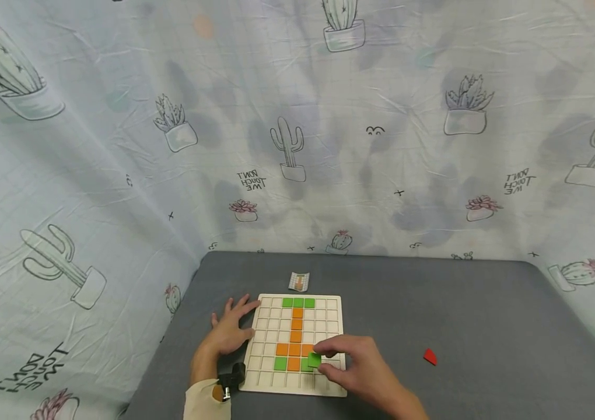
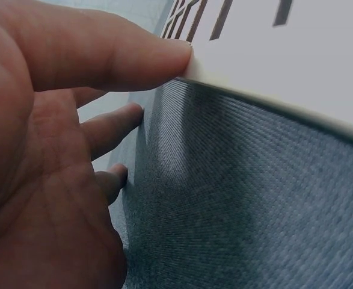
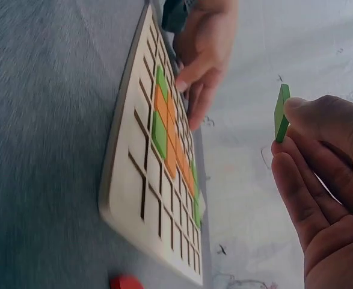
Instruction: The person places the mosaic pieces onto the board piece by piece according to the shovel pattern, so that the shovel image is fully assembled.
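A square wooden grid board (image 1: 324, 382) lies on the grey table. Green tiles (image 1: 298, 303) fill part of its far row, and orange tiles (image 1: 296, 325) run down the middle and spread sideways near the front. More green tiles (image 1: 280, 363) flank the lowest orange one. My right hand (image 1: 363, 368) pinches a loose green square tile (image 3: 282, 113) between thumb and fingers, held over the board's front right part. At the board's left edge, my left hand (image 1: 228, 333) spreads its fingers; its thumb (image 2: 140, 57) touches the rim.
Beyond the board lies a small printed card (image 1: 299, 282) showing a grid pattern. A red piece (image 1: 430, 356) with a curved edge rests on the table (image 1: 460, 309) to the right. A cactus-print curtain (image 1: 329, 146) hangs behind and along the sides.
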Demonstrator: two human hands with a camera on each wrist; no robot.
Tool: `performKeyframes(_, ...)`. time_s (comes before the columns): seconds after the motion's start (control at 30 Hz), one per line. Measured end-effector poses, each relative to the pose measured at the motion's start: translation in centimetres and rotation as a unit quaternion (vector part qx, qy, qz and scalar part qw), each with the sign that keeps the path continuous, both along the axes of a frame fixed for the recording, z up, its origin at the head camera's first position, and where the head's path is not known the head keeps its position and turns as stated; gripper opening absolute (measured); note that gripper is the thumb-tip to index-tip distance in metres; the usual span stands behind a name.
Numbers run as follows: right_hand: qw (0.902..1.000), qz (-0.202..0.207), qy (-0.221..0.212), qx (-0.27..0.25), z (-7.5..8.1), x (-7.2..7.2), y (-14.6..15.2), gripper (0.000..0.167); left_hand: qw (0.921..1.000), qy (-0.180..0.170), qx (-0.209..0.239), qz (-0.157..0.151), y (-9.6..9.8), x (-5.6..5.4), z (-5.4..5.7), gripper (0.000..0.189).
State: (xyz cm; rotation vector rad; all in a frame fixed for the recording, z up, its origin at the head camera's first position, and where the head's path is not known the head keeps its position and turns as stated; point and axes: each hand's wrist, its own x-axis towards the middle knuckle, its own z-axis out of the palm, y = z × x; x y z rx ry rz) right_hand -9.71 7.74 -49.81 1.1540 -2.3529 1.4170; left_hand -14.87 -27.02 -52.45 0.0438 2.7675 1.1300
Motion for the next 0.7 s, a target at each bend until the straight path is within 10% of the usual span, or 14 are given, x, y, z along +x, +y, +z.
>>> performKeyframes(0.7, 0.9967, 0.049, -0.044, 0.047, -1.8, -0.1, -3.7, 0.026, 1.0000, 0.005, 0.002, -0.008, -0.2, 0.1, 0.1, 0.070)
